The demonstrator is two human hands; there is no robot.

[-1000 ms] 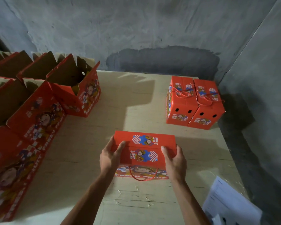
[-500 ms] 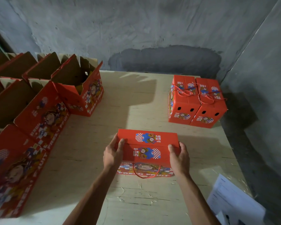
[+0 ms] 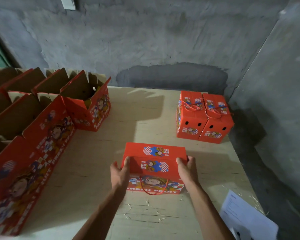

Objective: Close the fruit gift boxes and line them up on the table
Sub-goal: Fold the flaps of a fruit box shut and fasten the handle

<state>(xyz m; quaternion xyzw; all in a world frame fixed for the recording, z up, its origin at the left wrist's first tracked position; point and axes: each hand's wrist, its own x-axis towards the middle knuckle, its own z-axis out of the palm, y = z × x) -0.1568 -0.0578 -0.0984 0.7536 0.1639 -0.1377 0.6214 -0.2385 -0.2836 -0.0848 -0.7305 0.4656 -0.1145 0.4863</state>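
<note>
Two closed fruit gift boxes [image 3: 204,118] stand side by side, touching, in the upper right of the frame at the far corner of the bench [image 3: 145,122], their red cord handles lying across the tops. That pair reads as the start of the line.

A third closed box [image 3: 154,163] sits at lower centre, well apart from the pair. Its lid flaps are folded flat and its red cord handle [image 3: 153,187] hangs down the near face. The left hand [image 3: 119,174] grips its left end, thumb on the lid and fingers wrapped round the side. The right hand [image 3: 186,168] grips the right end the same way. My judgement is that closing is done on this one and it has yet to join the row.

Most of the work looks to be ahead. Along the left of the frame stand several open boxes [image 3: 47,129] with their brown flaps up, the farthest one [image 3: 92,108] at upper left (a glimpse of something yellowish shows inside it, too dim to name).

The left edge of the frame cuts off the open boxes, so their count cannot be told. Whether the others are filled is hidden by their flaps. A white printed sheet [image 3: 246,217] lies at lower right, its text too small to read, and partly cropped.
</note>
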